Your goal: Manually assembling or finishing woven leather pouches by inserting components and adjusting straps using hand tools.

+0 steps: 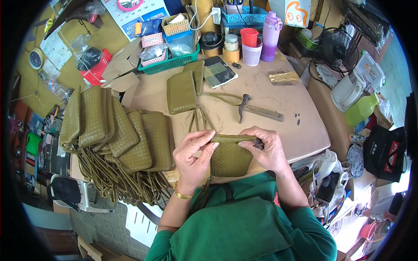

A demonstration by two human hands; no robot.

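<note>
An olive woven pouch [231, 160] hangs between my hands at the table's near edge. My left hand [194, 151] pinches its top left corner between thumb and fingers. At the top right corner my right hand [267, 148] grips the same pouch, fingers curled over the edge. Thin olive straps trail from beside my left hand. Just beyond lie another olive pouch [181, 92], a hammer [244, 108] and a flat wooden strip [266, 113]. To my left a pile of olive woven pouches [152, 139] leans together, their long straps [126, 182] drooping over the table's edge.
A dark booklet [220, 71] lies at the back of the table [300, 122]. Behind it stand a green basket [170, 65], a white perforated cup [252, 55] and a purple bottle [271, 39]. A black fan [338, 50] and a green jug [362, 108] are at right.
</note>
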